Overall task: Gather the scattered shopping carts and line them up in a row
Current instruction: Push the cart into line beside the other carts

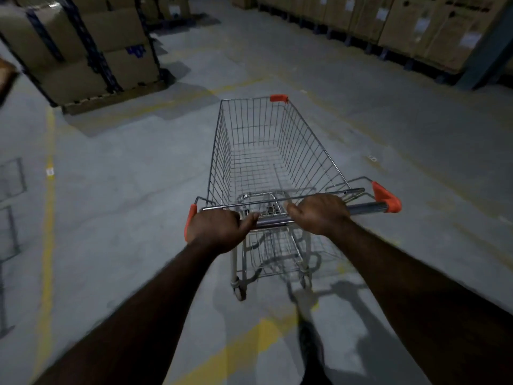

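Here, in the head view: a shopping cart (266,151) is seen standing on four wheels around the middle of the floor (125,204), well apart from the stacks at the far edges. The basket is made of thin, shiny metal wire in a grid, long and tapering toward its far end. Orange-red plastic caps (279,98) are fitted on its corners. A smooth, round, dark handle bar (366,208) is mounted across the near end. A lower wire shelf and a small castor wheel (239,292) are visible beneath.

The floor is dull grey concrete, scuffed, and marked with worn yellow lines (49,190). Brown cardboard boxes (83,51) are stacked at the far left corner, strapped with dark bands. More boxes (410,26) are lined along the far right edge.

The left hand (215,229) is clenched round the handle bar just beside its left cap. The right hand (323,215) is wrapped over the bar right of centre, knuckles up. Both thumbs are pointed inward along the bar.
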`<state>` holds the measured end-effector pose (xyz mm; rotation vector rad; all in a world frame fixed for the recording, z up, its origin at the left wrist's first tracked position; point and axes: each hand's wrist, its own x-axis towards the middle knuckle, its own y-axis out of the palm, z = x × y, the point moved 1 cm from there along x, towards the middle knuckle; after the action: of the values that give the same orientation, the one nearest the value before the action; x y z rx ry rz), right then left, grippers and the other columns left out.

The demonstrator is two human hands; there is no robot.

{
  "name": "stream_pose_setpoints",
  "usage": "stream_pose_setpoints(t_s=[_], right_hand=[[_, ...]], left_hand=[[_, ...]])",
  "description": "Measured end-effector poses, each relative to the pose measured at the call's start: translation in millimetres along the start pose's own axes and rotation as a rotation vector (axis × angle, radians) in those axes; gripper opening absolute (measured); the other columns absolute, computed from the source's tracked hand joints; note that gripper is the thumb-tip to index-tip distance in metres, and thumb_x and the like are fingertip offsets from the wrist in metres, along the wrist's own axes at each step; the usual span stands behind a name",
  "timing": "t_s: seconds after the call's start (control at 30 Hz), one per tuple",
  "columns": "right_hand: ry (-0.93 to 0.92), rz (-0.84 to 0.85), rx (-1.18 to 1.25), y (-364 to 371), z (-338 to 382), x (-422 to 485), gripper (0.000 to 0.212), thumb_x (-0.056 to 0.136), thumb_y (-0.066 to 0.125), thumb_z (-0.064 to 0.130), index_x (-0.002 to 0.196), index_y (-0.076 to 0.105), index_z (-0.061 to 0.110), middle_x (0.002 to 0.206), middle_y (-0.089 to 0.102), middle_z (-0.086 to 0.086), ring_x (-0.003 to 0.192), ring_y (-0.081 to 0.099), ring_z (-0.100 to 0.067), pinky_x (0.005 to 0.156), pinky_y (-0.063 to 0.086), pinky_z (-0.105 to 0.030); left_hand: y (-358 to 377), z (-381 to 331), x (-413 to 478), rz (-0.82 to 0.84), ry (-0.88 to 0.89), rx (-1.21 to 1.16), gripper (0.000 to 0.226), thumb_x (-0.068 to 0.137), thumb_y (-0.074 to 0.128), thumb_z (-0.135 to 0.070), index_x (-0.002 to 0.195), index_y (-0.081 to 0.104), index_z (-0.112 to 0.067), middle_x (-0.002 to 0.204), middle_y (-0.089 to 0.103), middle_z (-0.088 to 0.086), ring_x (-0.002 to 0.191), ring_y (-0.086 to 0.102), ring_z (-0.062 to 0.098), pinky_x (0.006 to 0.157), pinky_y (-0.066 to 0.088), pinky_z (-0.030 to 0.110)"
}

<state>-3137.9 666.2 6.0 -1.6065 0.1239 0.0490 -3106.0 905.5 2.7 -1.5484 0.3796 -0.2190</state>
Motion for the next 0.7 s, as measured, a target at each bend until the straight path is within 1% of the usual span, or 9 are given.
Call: stream_pose_setpoints(t_s=[0.07,0.13,0.2,0.27,0.33,0.4,0.47,0.6,0.7], right_hand=[[-0.083,-0.003,0.028,-1.5,-5.2,29.1,0.081,0.100,0.017,0.067,0.094,0.075,0.012,0.096,0.071,-0.013,0.094,0.067,-0.030,0.082,0.049,-0.036],[-0.187,0.010,0.088,-7.0,-13.3,56.4,0.081,0.100,0.018,0.070,0.094,0.076,0.014,0.090,0.071,-0.010,0.091,0.068,-0.028,0.081,0.049,-0.035],[-0.248,0.030,0.077,-15.1,-33.4,81.8,0.082,0.098,0.018,0.073,0.090,0.076,0.016,0.083,0.068,-0.007,0.088,0.067,-0.026,0.076,0.046,-0.033],[-0.243,0.059,0.014,-18.1,-64.0,108.2,0.085,0.095,0.014,0.076,0.087,0.075,0.017,0.090,0.070,-0.008,0.092,0.068,-0.027,0.078,0.046,-0.034],[-0.207,0.104,0.024,-17.0,-87.3,133.7,0.090,0.092,0.011,0.080,0.087,0.075,0.018,0.100,0.073,-0.010,0.099,0.068,-0.029,0.087,0.050,-0.038],[-0.213,0.114,0.020,-16.6,-92.1,157.7,0.090,0.092,0.010,0.080,0.091,0.075,0.017,0.105,0.073,-0.011,0.099,0.067,-0.029,0.091,0.051,-0.041],[-0.240,0.102,-0.016,-18.0,-85.3,181.8,0.087,0.094,0.013,0.077,0.095,0.075,0.016,0.108,0.072,-0.011,0.101,0.067,-0.030,0.090,0.051,-0.039],[-0.277,0.084,-0.048,-22.1,-73.5,234.2,0.087,0.093,0.013,0.077,0.099,0.075,0.016,0.109,0.072,-0.011,0.102,0.066,-0.031,0.090,0.051,-0.038],[-0.327,0.079,-0.044,-24.2,-62.4,278.5,0.085,0.093,0.014,0.076,0.095,0.075,0.017,0.104,0.072,-0.009,0.096,0.066,-0.028,0.088,0.051,-0.038]], left_hand=[[-1.4,3.2,19.1,0.001,-0.047,0.003,0.087,0.083,0.000,-0.085,0.068,0.059,-0.023,0.084,0.069,-0.003,0.098,0.065,0.021,0.115,0.023,0.054],[-2.9,6.7,39.4,-0.003,-0.101,0.012,0.092,0.083,-0.002,-0.083,0.078,0.068,-0.024,0.086,0.070,-0.003,0.099,0.065,0.019,0.115,0.023,0.053],[-3.1,11.9,59.3,0.003,-0.161,0.009,0.093,0.082,-0.004,-0.081,0.084,0.071,-0.027,0.087,0.070,-0.003,0.100,0.065,0.019,0.115,0.022,0.051],[-3.2,18.7,75.4,0.021,-0.219,-0.012,0.091,0.083,-0.004,-0.080,0.087,0.072,-0.029,0.086,0.070,-0.003,0.101,0.065,0.018,0.115,0.020,0.049],[-5.0,24.7,88.8,0.033,-0.262,-0.030,0.087,0.084,-0.001,-0.078,0.090,0.072,-0.031,0.088,0.070,-0.003,0.102,0.064,0.017,0.115,0.020,0.049],[-8.3,29.1,101.5,0.051,-0.305,-0.053,0.079,0.086,0.005,-0.075,0.095,0.073,-0.035,0.094,0.072,-0.002,0.104,0.063,0.016,0.115,0.020,0.048],[-12.0,36.1,115.2,0.073,-0.348,-0.096,0.072,0.083,0.011,-0.072,0.098,0.073,-0.039,0.096,0.072,-0.003,0.105,0.062,0.016,0.113,0.020,0.046],[-14.6,61.2,151.7,0.128,-0.428,-0.215,0.076,0.069,0.009,-0.068,0.092,0.073,-0.034,0.092,0.071,-0.006,0.098,0.061,0.016,0.111,0.021,0.046],[-16.4,80.8,180.4,0.143,-0.461,-0.211,0.064,0.076,0.014,-0.065,0.080,0.064,-0.027,0.089,0.064,-0.004,0.095,0.057,0.018,0.110,0.022,0.049]])
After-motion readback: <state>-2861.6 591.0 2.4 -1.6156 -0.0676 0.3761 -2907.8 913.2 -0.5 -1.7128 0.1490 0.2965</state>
